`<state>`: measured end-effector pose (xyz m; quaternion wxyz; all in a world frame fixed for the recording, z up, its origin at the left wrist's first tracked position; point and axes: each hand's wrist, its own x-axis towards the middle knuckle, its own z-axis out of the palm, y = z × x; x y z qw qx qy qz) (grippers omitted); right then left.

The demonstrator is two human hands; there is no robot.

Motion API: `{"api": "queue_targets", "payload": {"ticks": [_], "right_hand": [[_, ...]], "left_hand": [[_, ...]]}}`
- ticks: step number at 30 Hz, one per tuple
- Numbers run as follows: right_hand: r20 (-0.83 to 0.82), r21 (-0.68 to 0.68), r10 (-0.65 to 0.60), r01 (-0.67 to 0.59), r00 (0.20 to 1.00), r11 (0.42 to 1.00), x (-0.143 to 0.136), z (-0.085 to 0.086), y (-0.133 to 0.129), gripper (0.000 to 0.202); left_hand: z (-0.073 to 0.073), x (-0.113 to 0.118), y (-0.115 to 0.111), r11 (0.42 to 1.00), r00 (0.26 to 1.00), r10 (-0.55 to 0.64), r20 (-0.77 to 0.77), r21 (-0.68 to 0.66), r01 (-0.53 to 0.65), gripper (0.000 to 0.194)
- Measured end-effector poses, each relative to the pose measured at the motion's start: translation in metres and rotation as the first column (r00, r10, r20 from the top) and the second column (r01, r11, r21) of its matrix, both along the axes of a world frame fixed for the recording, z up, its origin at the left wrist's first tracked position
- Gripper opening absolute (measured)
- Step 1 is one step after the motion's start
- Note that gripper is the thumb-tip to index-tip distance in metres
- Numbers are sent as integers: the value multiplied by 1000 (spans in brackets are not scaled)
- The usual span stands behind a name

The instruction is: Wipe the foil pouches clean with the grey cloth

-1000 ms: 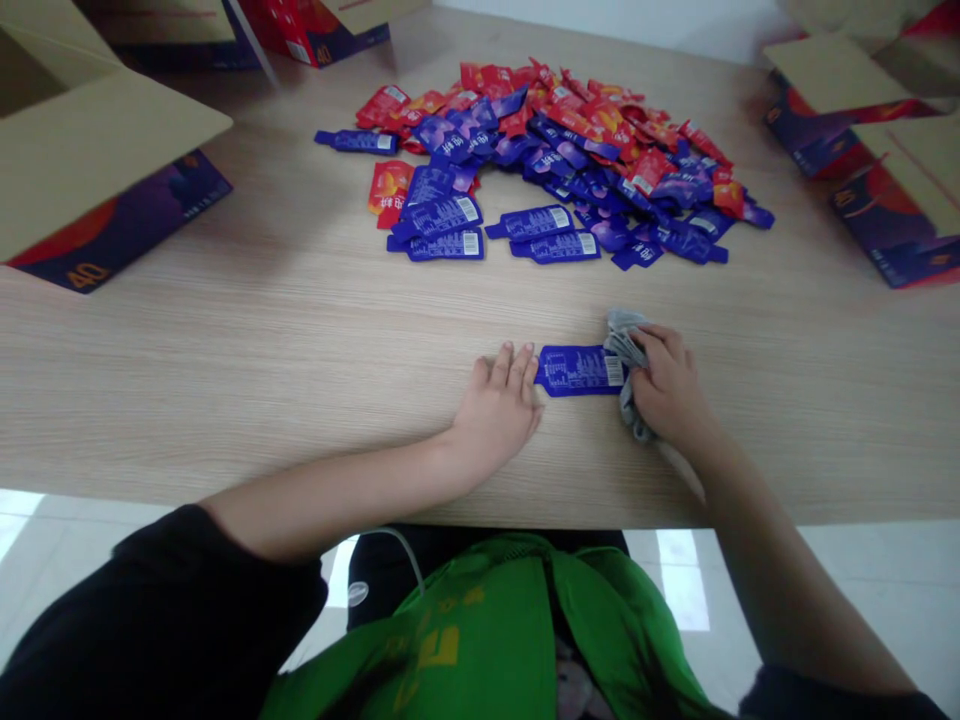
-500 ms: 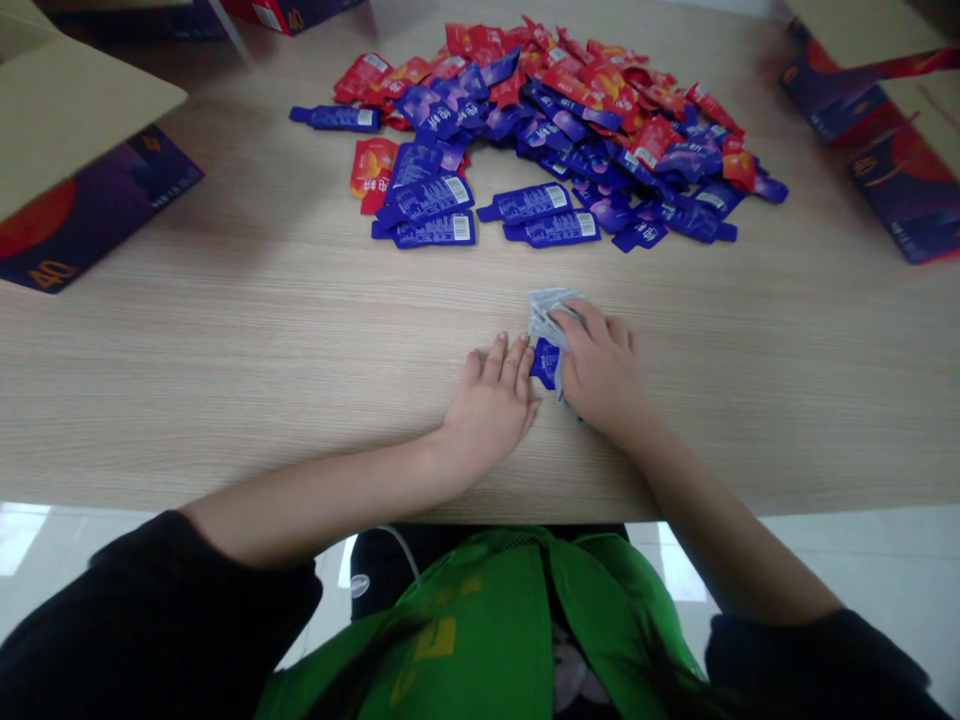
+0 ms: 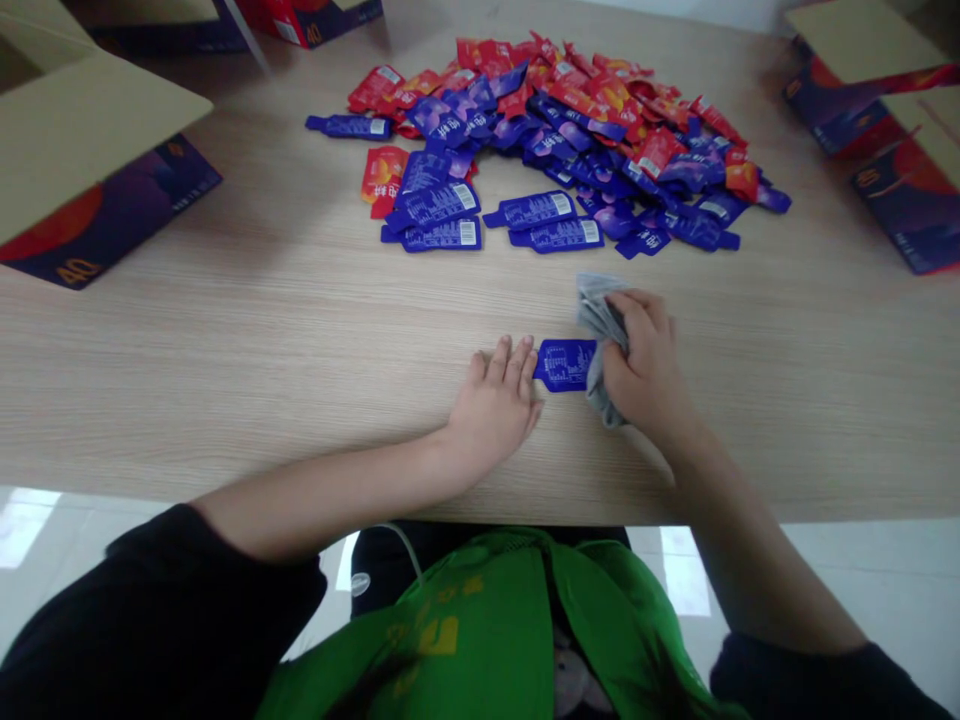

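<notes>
Head view: the left hand (image 3: 496, 400) lies flat and unclenched on the pale wood-grain counter (image 3: 225, 340), palm down, its fingertips (image 3: 525, 357) pinning the narrow spout end of a flat blue foil sachet with white print (image 3: 564, 363). The right hand (image 3: 646, 362) is clenched around a crumpled grey cloth (image 3: 598, 330) and presses it onto the wide end of the same sachet. Half a second earlier the right hand and cloth sat close against the left hand and covered nearly the whole sachet; now they have shifted back toward the right, so that most of the printed face is exposed again, much as it was a full second ago. The left hand has not moved across the three pictures. This back-and-forth travel indicates a wiping stroke along the length of the sachet, with the sachet held stationary near the front edge of the counter, well apart from the supply. Farther back lies a loose heap of red and blue sachets (image 3: 585, 120), with a few blue ones separated at its near edge. Open purple-and-red cardboard cartons stand at the left (image 3: 112, 200) and right (image 3: 900, 150) margins of the counter.
</notes>
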<state>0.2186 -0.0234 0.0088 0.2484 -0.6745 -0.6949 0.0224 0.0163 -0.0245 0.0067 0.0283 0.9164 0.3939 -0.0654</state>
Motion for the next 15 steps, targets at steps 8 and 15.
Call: {"api": "queue_targets", "payload": {"ticks": [8, 15], "right_hand": [[168, -178, 133, -103, 977, 979, -55, -11, 9, 53], [152, -87, -42, 56, 987, 995, 17, -22, -15, 57]], "left_hand": [[-1, -2, 1, 1000, 999, -22, 29, 14, 21, 58], [-1, 1, -2, 1000, 1000, 5, 11, 0, -5, 60]]}}
